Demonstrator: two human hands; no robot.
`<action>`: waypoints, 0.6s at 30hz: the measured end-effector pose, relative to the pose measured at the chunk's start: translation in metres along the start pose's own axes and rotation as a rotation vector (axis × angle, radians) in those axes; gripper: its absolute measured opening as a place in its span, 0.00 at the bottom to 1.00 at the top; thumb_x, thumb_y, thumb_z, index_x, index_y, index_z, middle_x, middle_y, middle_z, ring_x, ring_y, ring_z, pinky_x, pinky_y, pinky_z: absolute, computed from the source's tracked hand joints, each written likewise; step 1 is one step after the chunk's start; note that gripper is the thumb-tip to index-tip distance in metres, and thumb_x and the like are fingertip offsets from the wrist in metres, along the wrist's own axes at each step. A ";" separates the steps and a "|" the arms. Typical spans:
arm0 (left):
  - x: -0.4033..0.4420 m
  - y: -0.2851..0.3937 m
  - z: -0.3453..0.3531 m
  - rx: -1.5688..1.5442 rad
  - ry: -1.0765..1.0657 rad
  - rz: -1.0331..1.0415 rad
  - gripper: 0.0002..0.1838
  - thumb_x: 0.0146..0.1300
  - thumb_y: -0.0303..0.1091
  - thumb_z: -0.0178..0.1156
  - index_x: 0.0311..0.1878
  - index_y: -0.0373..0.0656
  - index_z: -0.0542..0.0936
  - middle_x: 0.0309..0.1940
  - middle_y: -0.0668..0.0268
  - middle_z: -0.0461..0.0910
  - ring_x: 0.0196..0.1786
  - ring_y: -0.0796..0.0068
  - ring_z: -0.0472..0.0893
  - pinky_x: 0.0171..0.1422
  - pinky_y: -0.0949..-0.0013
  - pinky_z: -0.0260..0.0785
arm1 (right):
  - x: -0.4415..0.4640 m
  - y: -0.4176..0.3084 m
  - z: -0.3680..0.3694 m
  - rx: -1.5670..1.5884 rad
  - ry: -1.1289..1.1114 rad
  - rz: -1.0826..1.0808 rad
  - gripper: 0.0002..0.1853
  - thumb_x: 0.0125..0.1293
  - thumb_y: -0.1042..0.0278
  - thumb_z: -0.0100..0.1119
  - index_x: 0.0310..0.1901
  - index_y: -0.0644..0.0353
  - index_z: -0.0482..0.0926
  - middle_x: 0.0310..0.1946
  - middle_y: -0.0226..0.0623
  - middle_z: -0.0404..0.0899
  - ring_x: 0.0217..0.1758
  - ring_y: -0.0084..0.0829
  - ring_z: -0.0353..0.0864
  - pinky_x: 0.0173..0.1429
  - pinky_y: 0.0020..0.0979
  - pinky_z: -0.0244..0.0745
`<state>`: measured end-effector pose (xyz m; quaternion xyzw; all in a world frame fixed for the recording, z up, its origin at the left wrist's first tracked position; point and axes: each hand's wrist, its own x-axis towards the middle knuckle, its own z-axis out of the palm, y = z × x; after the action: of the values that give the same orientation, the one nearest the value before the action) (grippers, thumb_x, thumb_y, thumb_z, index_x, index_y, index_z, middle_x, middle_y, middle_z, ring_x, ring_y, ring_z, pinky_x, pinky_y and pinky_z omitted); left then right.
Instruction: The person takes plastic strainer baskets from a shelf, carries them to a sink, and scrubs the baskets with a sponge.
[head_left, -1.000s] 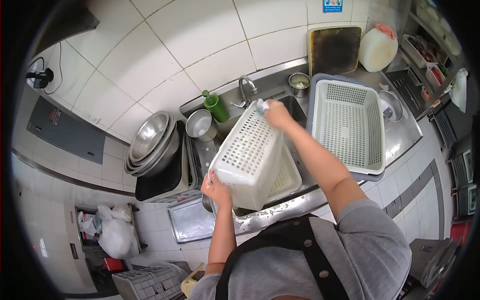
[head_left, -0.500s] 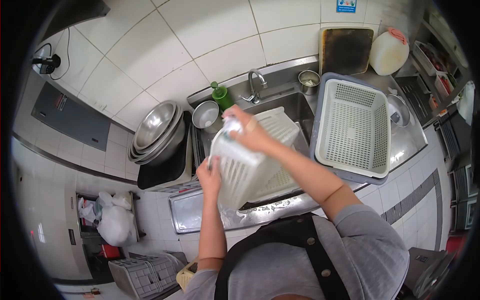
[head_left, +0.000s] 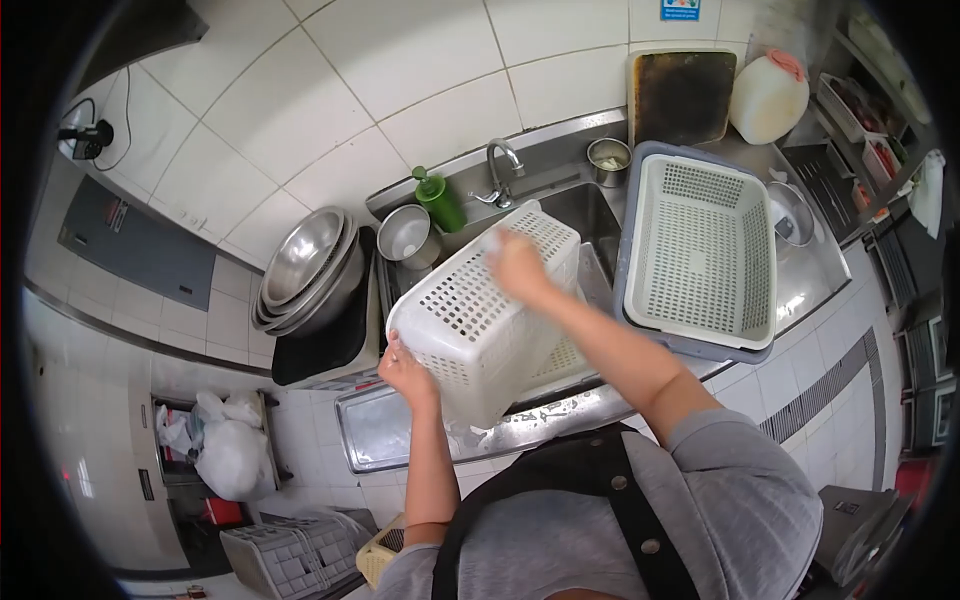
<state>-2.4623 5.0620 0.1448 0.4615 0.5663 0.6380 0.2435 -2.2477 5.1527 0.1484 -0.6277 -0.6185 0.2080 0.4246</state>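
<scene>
A white perforated basket [head_left: 470, 300] is held tilted over the sink [head_left: 590, 212], its side turned up. My left hand [head_left: 408, 374] grips its lower left rim with bent fingers. On the basket's upper side lies my right hand [head_left: 518, 266], blurred and closed; what it holds is too smeared to name. Part of another white basket [head_left: 562, 362] shows beneath the held one. To the right, a white perforated basket [head_left: 700, 250] rests in a grey tub [head_left: 624, 290].
Behind the sink are a faucet [head_left: 497, 175], a green pump bottle [head_left: 438, 200] and a metal pot [head_left: 408, 236]. Stacked metal bowls [head_left: 305, 262] stand at left. A stained board [head_left: 682, 96], a white jug [head_left: 770, 98] and a small metal cup [head_left: 608, 160] are at back right.
The held basket has turned so its perforated side faces up again. My right hand has moved right, from the basket's left end to the middle of that side.
</scene>
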 end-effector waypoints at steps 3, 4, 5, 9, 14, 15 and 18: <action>-0.002 0.012 0.009 -0.025 0.001 -0.082 0.22 0.75 0.39 0.47 0.33 0.27 0.77 0.27 0.65 0.79 0.30 0.81 0.72 0.37 0.71 0.67 | -0.048 -0.050 -0.005 0.086 -0.114 -0.225 0.24 0.57 0.70 0.62 0.57 0.65 0.74 0.51 0.53 0.78 0.56 0.49 0.76 0.61 0.41 0.70; -0.003 0.007 0.006 -0.018 -0.006 -0.085 0.23 0.75 0.40 0.47 0.33 0.27 0.77 0.27 0.65 0.79 0.30 0.81 0.72 0.36 0.71 0.67 | -0.045 -0.046 -0.005 0.144 -0.151 -0.208 0.24 0.57 0.70 0.62 0.57 0.65 0.74 0.52 0.53 0.77 0.56 0.49 0.76 0.62 0.40 0.70; -0.005 0.003 0.002 -0.012 -0.011 -0.086 0.23 0.75 0.41 0.47 0.34 0.27 0.78 0.27 0.65 0.79 0.31 0.81 0.72 0.36 0.71 0.67 | -0.039 -0.040 -0.006 0.202 -0.187 -0.192 0.25 0.56 0.70 0.63 0.57 0.65 0.74 0.53 0.52 0.77 0.57 0.49 0.76 0.63 0.40 0.70; -0.010 -0.011 -0.021 -0.005 -0.030 -0.077 0.26 0.75 0.46 0.46 0.38 0.27 0.78 0.31 0.61 0.81 0.32 0.77 0.76 0.39 0.70 0.70 | 0.059 0.085 -0.018 -0.010 0.121 0.161 0.20 0.57 0.70 0.62 0.53 0.65 0.78 0.49 0.50 0.80 0.54 0.44 0.80 0.60 0.36 0.73; -0.004 0.010 -0.018 -0.191 0.008 -0.249 0.28 0.74 0.50 0.46 0.45 0.28 0.79 0.39 0.57 0.82 0.38 0.71 0.81 0.45 0.67 0.73 | 0.041 0.084 -0.024 0.086 0.221 0.080 0.18 0.56 0.71 0.60 0.49 0.67 0.79 0.47 0.54 0.80 0.53 0.45 0.80 0.59 0.39 0.73; -0.003 0.007 -0.013 -0.186 0.019 -0.283 0.28 0.74 0.50 0.46 0.45 0.27 0.79 0.39 0.57 0.82 0.38 0.72 0.80 0.45 0.68 0.73 | 0.018 0.066 -0.005 0.136 0.319 -0.038 0.19 0.54 0.71 0.62 0.49 0.65 0.78 0.46 0.52 0.80 0.51 0.48 0.79 0.57 0.41 0.72; 0.003 -0.016 0.005 -0.173 0.039 -0.343 0.29 0.74 0.51 0.46 0.46 0.26 0.78 0.40 0.58 0.82 0.39 0.73 0.80 0.47 0.69 0.72 | -0.067 -0.015 0.032 0.397 0.377 -0.186 0.19 0.51 0.77 0.58 0.48 0.61 0.76 0.45 0.50 0.76 0.51 0.53 0.72 0.58 0.48 0.65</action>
<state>-2.4632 5.0707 0.1304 0.3230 0.5845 0.6422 0.3763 -2.2920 5.0957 0.1243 -0.5004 -0.5309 0.1648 0.6637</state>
